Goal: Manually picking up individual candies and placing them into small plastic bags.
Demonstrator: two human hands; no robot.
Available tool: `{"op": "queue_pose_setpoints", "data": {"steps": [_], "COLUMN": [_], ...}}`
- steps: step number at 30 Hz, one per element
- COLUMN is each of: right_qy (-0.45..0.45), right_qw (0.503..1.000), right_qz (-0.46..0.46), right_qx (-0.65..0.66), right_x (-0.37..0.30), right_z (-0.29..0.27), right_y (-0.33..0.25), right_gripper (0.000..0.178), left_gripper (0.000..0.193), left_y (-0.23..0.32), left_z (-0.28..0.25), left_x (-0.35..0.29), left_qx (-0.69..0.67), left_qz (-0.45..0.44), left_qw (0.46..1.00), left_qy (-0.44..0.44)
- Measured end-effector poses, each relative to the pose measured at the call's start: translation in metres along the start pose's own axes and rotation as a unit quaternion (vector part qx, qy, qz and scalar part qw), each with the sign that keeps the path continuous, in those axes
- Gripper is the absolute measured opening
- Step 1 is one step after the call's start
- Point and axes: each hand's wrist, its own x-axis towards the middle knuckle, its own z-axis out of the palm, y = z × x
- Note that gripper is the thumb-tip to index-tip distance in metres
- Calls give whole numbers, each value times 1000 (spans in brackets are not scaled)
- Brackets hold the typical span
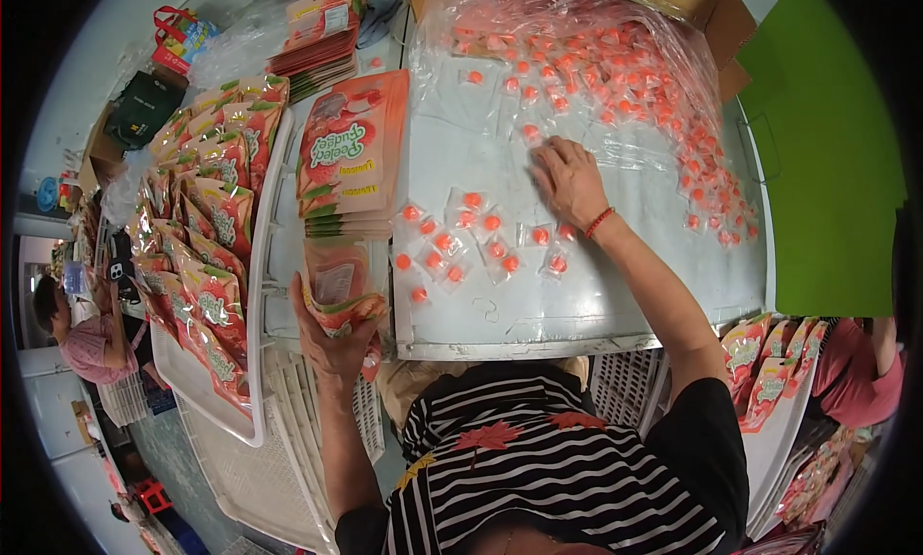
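Low at the left edge of the pale table (pixel 567 310), my left hand (pixel 330 351) grips a pink-red printed pouch (pixel 344 310) whose mouth gapes. My right hand (pixel 574 185) rests palm down on the tabletop, fingers loosely extended to the left. One wrapped candy (pixel 531 132), round and orange-red in clear film, lies just beyond its fingertips; what is under the palm is hidden. Several more wrapped candies (pixel 472 199) lie scattered between my hands. Above the left hand is an overlapping row of flat pouches (pixel 351 142).
A large heap of wrapped candies (pixel 625 84) spreads over clear plastic at the back right, before a cardboard box (pixel 729 26). Filled pouches crowd a white tray (pixel 258 363) at left. A green panel (pixel 817 151) stands right. Other people (pixel 96 348) are at both sides.
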Motion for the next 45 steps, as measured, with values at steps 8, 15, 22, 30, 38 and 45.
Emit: {"op": "queue_pose_setpoints", "data": {"steps": [8,15,22,30,38,45], "right_qy": [-42,-86,-43,-335,-257,-176], "right_qw": [988,953,792,627,707,746], "right_qz": [125,155,148,280,164,129], "right_qx": [81,247,590,645,638,629], "right_x": [16,32,23,34,67,48], "right_z": [-8,-28,-61,-53,-72,-85], "right_y": [17,18,-5,-77,-117,-73], "right_gripper": [28,19,15,26,28,27], "left_gripper": [114,111,106,109,110,110], "left_y": [4,3,1,-14,-20,-18], "left_z": [4,0,10,-1,-11,-9], "left_x": [4,2,2,5,-4,-2], "left_qx": [-8,0,-86,34,22,-50], "left_qz": [-11,-1,-65,54,21,-37], "left_qw": [1000,1000,994,997,999,997], "left_qy": [-11,-4,-25,35,39,36]}}
